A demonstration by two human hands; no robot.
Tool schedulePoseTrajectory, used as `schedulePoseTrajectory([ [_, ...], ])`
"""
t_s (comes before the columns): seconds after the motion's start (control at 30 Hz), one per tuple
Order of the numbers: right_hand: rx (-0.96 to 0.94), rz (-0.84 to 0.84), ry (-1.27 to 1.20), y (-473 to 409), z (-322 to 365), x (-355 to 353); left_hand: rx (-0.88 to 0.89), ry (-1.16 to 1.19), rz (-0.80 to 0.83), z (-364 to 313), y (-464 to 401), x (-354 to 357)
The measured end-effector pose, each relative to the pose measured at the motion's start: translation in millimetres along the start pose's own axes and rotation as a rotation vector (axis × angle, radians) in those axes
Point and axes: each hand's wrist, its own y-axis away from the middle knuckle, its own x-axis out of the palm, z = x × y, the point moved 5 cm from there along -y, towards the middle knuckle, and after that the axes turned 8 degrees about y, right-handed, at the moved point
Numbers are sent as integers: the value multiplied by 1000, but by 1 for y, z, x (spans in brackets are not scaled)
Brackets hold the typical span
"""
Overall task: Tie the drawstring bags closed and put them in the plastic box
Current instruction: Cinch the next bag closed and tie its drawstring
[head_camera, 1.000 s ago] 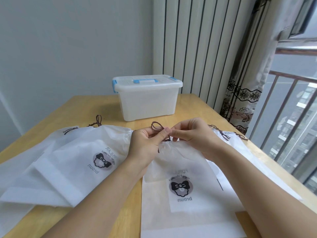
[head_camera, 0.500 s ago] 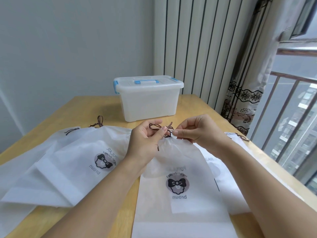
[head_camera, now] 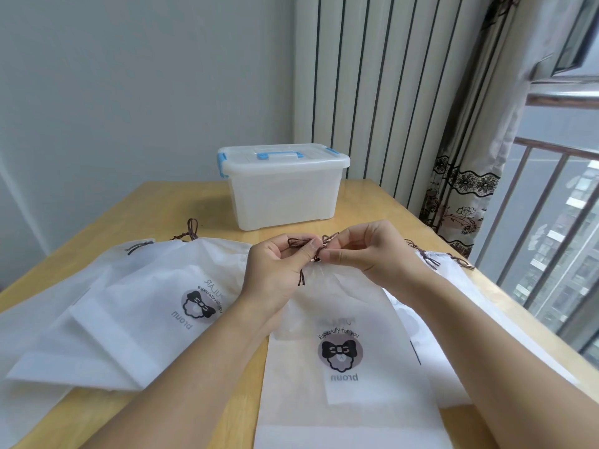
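A white drawstring bag (head_camera: 340,377) with a black bow print lies in front of me, its mouth gathered. My left hand (head_camera: 278,270) and my right hand (head_camera: 369,247) meet above that mouth, and each pinches the brown drawstring (head_camera: 311,244). A loop sits between the thumbs and two cord ends hang below. More white bags (head_camera: 136,306) lie spread at the left, one with its own brown cord (head_camera: 191,228). Another bag (head_camera: 434,264) lies under my right forearm. The clear plastic box (head_camera: 282,196) with blue latches stands shut at the table's far side.
The wooden table (head_camera: 152,205) ends at a grey wall on the left. A striped panel and a patterned curtain (head_camera: 460,196) stand behind the right corner. A railing and window (head_camera: 551,222) run along the right edge.
The bag's mouth has been drawn tighter and the bag slid a little towards me. Both hands have kept working the cord, with the loop now lying lower between the thumbs.
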Motion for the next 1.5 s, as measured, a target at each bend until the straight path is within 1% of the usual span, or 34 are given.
schedulePoseTrajectory([
  [0.07,0,-25,-7,0,0,2,-7,11,20,-1,0,0],
  [0.2,17,-64,-135,3,1,6,25,-7,53,-3,-1,0],
  [0.37,65,-151,-171,5,-3,15,218,-288,65,-9,-1,-2],
  [0.53,71,-177,-228,3,-6,13,269,-318,58,-14,-3,-3],
  [0.73,72,-57,-368,-2,-11,14,237,-285,149,-17,-4,-1],
  [0.8,58,-56,-353,-2,-10,17,262,-323,166,-17,-3,-2],
  [0.9,62,-103,-270,-3,-12,23,363,-440,137,-15,0,-1],
  [0.97,92,-108,-160,-3,-15,25,349,-400,122,-14,-1,-1],
  [1.03,132,-20,-101,-4,-18,27,270,-301,132,-11,-4,-2],
  [1.07,164,24,-117,-3,-18,26,243,-273,138,-11,-5,-2],
  [1.23,341,228,-433,1,-22,17,230,-248,173,-12,-2,4],
  [1.3,373,300,-494,1,-27,17,234,-248,177,-12,-2,6],
  [1.4,390,439,-500,4,-25,20,244,-250,177,-13,0,6],
  [1.47,390,488,-542,3,-24,21,249,-251,168,-15,0,6],
  [1.5,381,487,-562,3,-23,20,250,-248,164,-15,-1,6],
])
